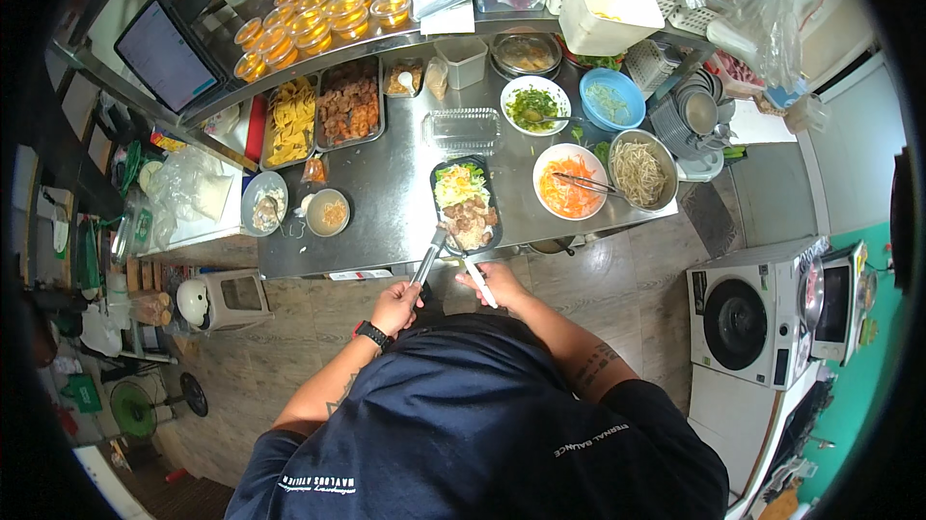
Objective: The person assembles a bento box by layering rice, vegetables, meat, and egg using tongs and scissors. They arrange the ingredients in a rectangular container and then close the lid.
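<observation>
Hands [394,307] grasping metal tongs [429,258] left, white-handled tool [480,285] right; craggy meat [472,224], rectangular tray [496,202]

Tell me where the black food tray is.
The black food tray sits mid-picture in the head view, on the near side of the clear plastic container, left of the carrot bowl.

Your steel tabletop [386,235], a filled black tray [496,223] near your edge, a clear plastic container [462,131] just beyond it, a white bowl [571,216] of orange shreds [562,194] to your right, a beige bowl [328,227] to your left
</observation>
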A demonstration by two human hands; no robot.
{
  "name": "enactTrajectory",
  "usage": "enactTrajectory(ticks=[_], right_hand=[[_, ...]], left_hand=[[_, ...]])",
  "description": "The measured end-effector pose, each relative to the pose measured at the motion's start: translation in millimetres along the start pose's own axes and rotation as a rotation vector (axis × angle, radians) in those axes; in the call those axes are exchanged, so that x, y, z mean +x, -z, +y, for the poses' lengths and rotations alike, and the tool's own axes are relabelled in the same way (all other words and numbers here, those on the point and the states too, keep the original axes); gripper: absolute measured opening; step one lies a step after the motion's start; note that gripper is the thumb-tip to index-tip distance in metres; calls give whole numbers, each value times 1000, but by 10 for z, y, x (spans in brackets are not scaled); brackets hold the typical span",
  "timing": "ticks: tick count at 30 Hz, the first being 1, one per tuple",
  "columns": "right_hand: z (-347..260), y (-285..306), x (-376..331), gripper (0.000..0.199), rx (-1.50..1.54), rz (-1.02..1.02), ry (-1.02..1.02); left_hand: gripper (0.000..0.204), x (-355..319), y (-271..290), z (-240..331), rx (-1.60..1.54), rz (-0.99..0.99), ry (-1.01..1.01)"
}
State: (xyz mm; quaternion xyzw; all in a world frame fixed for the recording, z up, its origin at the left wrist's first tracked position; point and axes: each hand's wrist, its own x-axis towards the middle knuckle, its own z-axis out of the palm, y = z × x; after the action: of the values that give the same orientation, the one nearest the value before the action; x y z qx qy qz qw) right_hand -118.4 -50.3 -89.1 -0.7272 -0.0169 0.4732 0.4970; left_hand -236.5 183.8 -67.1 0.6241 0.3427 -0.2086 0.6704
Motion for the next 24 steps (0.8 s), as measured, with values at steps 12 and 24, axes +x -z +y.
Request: enactTrajectory(ticks=[12,24], right_hand=[[157,-17,86,44,238,-136,149],[285,-45,-352,38,152,127,304]], left_hand=[[24,-70,108,-93,-39,66,-38],[44,1234,1614,1046,443,562,-527]])
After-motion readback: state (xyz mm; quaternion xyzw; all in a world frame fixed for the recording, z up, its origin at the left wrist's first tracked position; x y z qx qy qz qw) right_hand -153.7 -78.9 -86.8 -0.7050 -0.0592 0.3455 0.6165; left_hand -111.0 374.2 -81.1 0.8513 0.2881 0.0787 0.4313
